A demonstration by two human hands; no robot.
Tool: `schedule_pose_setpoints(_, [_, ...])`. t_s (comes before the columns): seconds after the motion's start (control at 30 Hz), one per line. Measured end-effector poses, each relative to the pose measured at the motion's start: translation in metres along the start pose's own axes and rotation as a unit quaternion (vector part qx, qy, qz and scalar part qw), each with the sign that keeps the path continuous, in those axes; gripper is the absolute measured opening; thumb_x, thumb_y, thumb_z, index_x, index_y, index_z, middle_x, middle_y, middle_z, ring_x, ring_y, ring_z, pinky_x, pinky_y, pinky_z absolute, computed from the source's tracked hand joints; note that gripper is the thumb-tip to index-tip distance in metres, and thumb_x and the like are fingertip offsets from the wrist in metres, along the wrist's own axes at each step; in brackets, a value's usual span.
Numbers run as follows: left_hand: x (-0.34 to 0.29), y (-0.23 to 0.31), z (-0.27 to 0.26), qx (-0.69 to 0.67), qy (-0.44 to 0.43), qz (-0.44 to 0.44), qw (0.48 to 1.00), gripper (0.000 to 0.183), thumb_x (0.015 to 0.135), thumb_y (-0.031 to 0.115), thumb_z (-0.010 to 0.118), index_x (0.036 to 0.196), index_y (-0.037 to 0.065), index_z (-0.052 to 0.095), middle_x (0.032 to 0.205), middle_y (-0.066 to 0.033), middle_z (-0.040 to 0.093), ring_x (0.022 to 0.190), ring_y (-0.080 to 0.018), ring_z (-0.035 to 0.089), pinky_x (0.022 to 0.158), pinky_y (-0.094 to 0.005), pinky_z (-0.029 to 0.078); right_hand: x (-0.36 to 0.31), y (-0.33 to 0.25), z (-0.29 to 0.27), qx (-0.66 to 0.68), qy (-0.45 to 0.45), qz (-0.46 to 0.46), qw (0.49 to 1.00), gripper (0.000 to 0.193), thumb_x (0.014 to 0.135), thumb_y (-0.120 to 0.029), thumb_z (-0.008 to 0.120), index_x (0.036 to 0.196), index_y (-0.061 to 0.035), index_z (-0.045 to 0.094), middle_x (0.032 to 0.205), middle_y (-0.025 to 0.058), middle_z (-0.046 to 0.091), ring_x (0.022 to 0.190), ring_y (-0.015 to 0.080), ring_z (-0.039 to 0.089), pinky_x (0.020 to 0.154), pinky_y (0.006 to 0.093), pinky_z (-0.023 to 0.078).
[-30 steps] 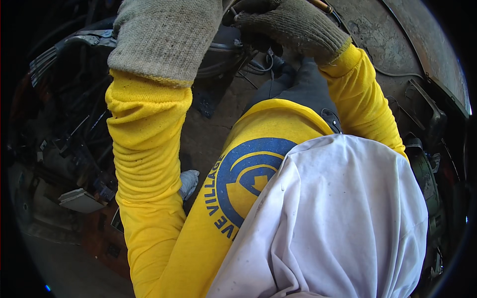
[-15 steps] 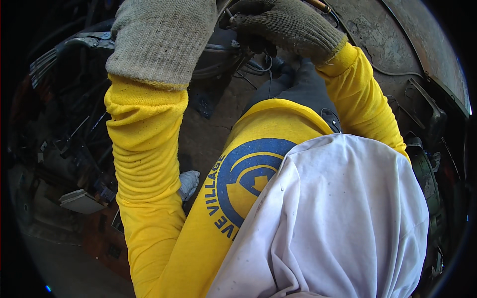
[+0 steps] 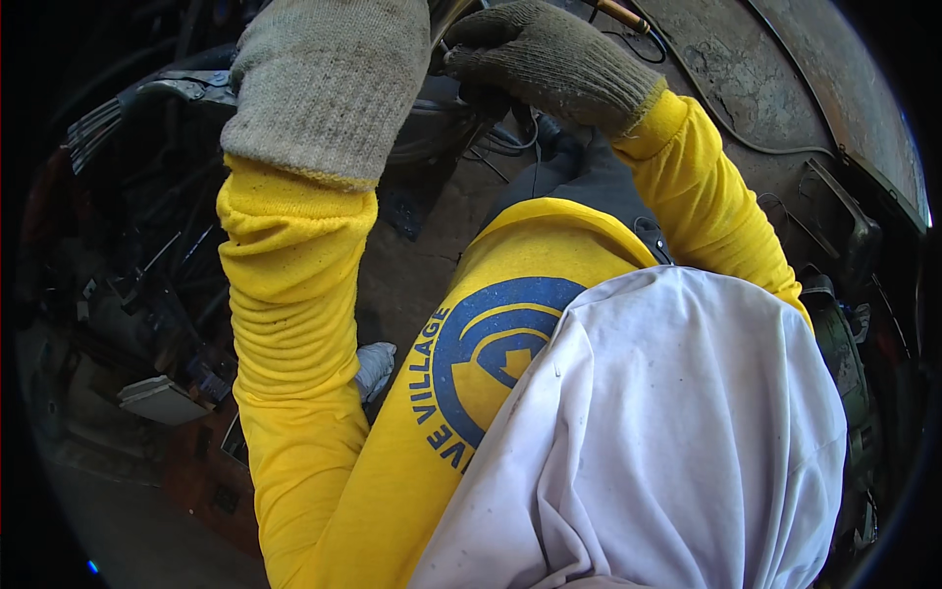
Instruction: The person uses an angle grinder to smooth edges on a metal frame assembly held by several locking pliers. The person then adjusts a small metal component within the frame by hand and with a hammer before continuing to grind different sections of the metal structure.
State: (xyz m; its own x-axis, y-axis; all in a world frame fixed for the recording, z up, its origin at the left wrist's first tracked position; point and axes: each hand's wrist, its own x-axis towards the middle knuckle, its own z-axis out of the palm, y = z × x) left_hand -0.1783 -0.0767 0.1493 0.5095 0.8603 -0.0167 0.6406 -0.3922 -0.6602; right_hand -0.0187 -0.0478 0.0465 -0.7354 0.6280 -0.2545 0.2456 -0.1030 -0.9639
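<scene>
Both hands wear knitted work gloves and sit at the upper edge of the view. My left hand [image 3: 329, 88] shows its back and cuff; its fingers are hidden, so what it holds cannot be seen. To its right, my right hand [image 3: 549, 61] has its fingers bent together, pointing left. They close at a thin metal piece [image 3: 453, 14] between the gloves; most of it is out of view or covered, and its kind is unclear. Dark, rounded metal parts [image 3: 427, 137] lie below the gloves.
A brass-coloured cylindrical tool end [image 3: 623, 14] with a cable [image 3: 731, 128] lies right of my right hand. Silvery rods [image 3: 93, 131] stick out at left, and a whitish block [image 3: 165, 398] sits lower left. A pale cloth [image 3: 677, 422] covers much of the lower right.
My right hand has shifted slightly left and down, and my left hand slightly right and down. More of the brass-coloured tool end shows. Both gloves stay close together.
</scene>
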Motion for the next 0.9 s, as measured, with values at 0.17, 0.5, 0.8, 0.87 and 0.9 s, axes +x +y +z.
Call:
schedule_pose_setpoints(0.17, [-0.008, -0.004, 0.007, -0.181, -0.093, -0.097, 0.974, 0.026, 0.084, 0.013, 0.069, 0.11, 0.014, 0.072, 0.1, -0.0062, 0.07, 0.086, -0.0252, 0.07, 0.075, -0.0354, 0.057, -0.004, -0.015, 0.006, 0.006, 0.032, 0.046, 0.998, 0.036, 0.095, -0.032, 0.065, 0.116, -0.004, 0.073, 0.099, 0.0154, 0.075, 0.083, 0.0255, 0.071, 0.08, 0.0357, 0.056])
schedule_pose_setpoints(0.5, [-0.002, -0.008, 0.006, -0.283, -0.059, -0.098, 0.952, 0.024, 0.089, 0.012, 0.07, 0.113, 0.011, 0.071, 0.107, -0.0101, 0.07, 0.087, -0.027, 0.071, 0.073, -0.0362, 0.058, -0.004, -0.016, -0.002, 0.034, -0.004, 0.081, 0.996, 0.032, 0.095, -0.029, 0.065, 0.119, -0.0089, 0.073, 0.107, 0.0146, 0.074, 0.09, 0.0299, 0.071, 0.084, 0.0379, 0.055])
schedule_pose_setpoints(0.8, [0.011, -0.006, -0.01, -0.239, -0.145, -0.13, 0.951, 0.033, 0.089, 0.015, 0.071, 0.122, 0.017, 0.07, 0.115, -0.0134, 0.069, 0.091, -0.0304, 0.072, 0.076, -0.036, 0.059, 0.002, -0.018, -0.012, 0.011, -0.055, 0.087, 0.995, 0.03, 0.094, -0.029, 0.062, 0.116, -0.0127, 0.073, 0.111, 0.0142, 0.072, 0.1, 0.036, 0.068, 0.089, 0.0444, 0.054])
schedule_pose_setpoints(0.87, [0.017, -0.006, -0.015, -0.235, -0.18, -0.138, 0.945, 0.032, 0.089, 0.015, 0.071, 0.122, 0.017, 0.071, 0.116, -0.0133, 0.068, 0.091, -0.0304, 0.072, 0.076, -0.0363, 0.059, 0.002, -0.017, -0.014, 0.011, -0.059, 0.087, 0.994, 0.029, 0.094, -0.03, 0.062, 0.115, -0.0128, 0.074, 0.109, 0.0148, 0.072, 0.099, 0.0366, 0.068, 0.088, 0.0452, 0.055])
schedule_pose_setpoints(0.9, [0.02, -0.006, -0.017, -0.235, -0.212, -0.149, 0.937, 0.031, 0.09, 0.015, 0.071, 0.121, 0.017, 0.071, 0.117, -0.0131, 0.068, 0.091, -0.0303, 0.072, 0.077, -0.0366, 0.059, 0.003, -0.013, -0.011, 0.014, -0.05, 0.072, 0.996, 0.028, 0.093, -0.03, 0.062, 0.113, -0.0127, 0.074, 0.106, 0.0151, 0.072, 0.097, 0.0373, 0.068, 0.086, 0.0458, 0.055])
